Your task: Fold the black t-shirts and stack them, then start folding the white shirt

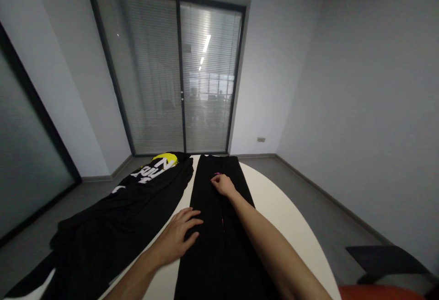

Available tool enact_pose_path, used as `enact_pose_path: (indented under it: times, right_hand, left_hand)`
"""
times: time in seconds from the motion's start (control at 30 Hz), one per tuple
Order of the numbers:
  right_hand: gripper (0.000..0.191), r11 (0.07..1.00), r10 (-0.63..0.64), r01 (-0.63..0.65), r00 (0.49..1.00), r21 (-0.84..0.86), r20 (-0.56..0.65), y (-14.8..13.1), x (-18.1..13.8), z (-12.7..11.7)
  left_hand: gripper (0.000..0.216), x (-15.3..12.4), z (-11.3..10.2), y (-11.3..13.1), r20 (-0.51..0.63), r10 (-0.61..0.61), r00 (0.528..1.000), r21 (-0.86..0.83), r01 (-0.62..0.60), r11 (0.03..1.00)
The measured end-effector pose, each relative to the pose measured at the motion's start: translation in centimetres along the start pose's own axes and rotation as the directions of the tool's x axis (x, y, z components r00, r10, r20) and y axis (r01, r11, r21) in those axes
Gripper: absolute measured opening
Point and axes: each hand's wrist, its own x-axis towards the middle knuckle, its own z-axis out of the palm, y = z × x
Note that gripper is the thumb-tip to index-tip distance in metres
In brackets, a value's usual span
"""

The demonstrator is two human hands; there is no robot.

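A long black garment [212,240] lies stretched lengthwise down the white oval table [284,213]. My left hand [178,235] rests flat on its left edge with the fingers spread, open. My right hand [222,184] reaches further along the garment and presses down on it near a small pink mark, its fingers curled and close together; whether it pinches the cloth I cannot make out.
A heap of black clothing [113,227] with white lettering and a yellow patch [166,158] covers the table's left side and hangs over its edge. A dark chair [384,259] stands at the lower right. Glass doors with blinds [174,76] close the far wall.
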Motion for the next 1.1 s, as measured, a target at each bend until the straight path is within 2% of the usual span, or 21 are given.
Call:
enact_pose_path:
  times: [0.2, 0.37, 0.53, 0.7, 0.77, 0.93, 1.1]
  right_hand:
    - [0.024, 0.99, 0.117, -0.124, 0.988, -0.064, -0.095, 0.7, -0.7, 0.1]
    - [0.028, 0.996, -0.02, 0.014, 0.997, -0.087, -0.073, 1.1, -1.1, 0.6]
    - [0.033, 0.987, -0.132, 0.129, 0.991, -0.094, -0.032, 1.3, -1.3, 0.0]
    - [0.045, 0.97, -0.202, 0.196, 0.979, -0.143, -0.024, 2.1, -3.1, -0.4]
    - [0.044, 0.956, -0.251, 0.249, 0.968, -0.158, 0.008, 2.5, -4.0, -0.5]
    - [0.032, 0.94, -0.341, 0.341, 0.938, 0.01, 0.058, 3.2, -5.8, -0.8]
    - [0.029, 0.936, -0.343, 0.346, 0.938, -0.064, 0.047, 3.9, -8.9, -2.6]
  left_hand:
    - [0.044, -0.1, -0.2, 0.0, 0.052, -0.011, 0.999, 0.003, 0.011, 1.0]
    - [0.048, -0.2, -0.6, 0.4, 0.093, 0.019, 0.995, -0.005, -0.019, 1.0]
    - [0.057, -0.3, -1.2, 2.0, 0.219, 0.117, 0.969, -0.041, -0.111, 0.993]
    - [0.059, -0.2, -1.3, 2.7, 0.302, 0.085, 0.95, -0.036, -0.077, 0.996]
    - [0.06, -0.1, -1.4, 2.7, 0.315, 0.077, 0.946, -0.039, -0.068, 0.997]
    - [0.063, -0.2, -1.6, 3.1, 0.309, 0.12, 0.944, -0.038, -0.114, 0.993]
    - [0.07, -0.3, -1.4, 3.7, 0.328, 0.135, 0.935, -0.012, -0.139, 0.99]
